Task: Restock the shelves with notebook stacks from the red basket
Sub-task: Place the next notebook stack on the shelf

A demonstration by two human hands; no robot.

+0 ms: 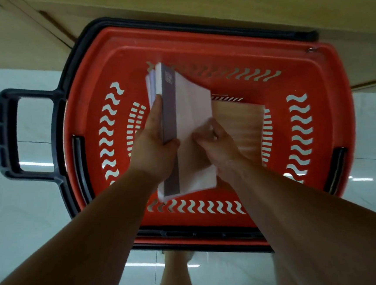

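A red basket [330, 116] with black rim and handle stands on the floor below me. Above its middle I hold a stack of notebooks [186, 110] with pale lilac covers and a dark purple spine. My left hand [153, 145] grips the stack's left side, thumb on the spine. My right hand [216, 142] presses on the stack's right cover, fingers curled against it. A second notebook stack with an orange-tan striped cover [242, 124] lies on the basket's bottom, partly hidden under my right hand.
A wooden shelf base [216, 5] runs along the far side of the basket. The basket's black pull handle [9, 135] sticks out to the left over the pale tiled floor [30, 224]. My legs show below the basket.
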